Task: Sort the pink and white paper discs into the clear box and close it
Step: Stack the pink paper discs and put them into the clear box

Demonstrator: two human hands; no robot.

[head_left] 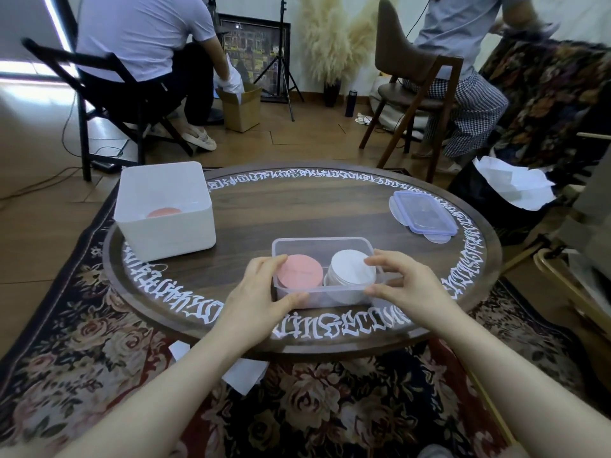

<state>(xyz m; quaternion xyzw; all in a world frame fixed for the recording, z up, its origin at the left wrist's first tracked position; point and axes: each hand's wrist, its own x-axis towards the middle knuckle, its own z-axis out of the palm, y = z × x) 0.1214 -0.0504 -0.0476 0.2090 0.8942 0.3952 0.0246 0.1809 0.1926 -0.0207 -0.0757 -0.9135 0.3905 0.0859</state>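
- Lower centre of frame: left hand (261, 294) grips the left end of the clear box (325, 294), thumb on the near wall, fingers curled over the rim, touching the pink discs (300, 271).
- Right hand (401, 284) grips the right end the same way, fingertips by the white discs (353, 272). Two-sided hold likely steadies or squares the box.
- Inside: pink stack left, white stack right, side by side and leaning, colours kept apart.
- Centre right, farther back: blue-rimmed lid (425, 211) lies flat on the round table (297, 206), well apart from the box; box not yet closed.
- Centre left: white bin (165, 209) with one pink disc (164, 212) visible inside, so sorting looks unfinished.
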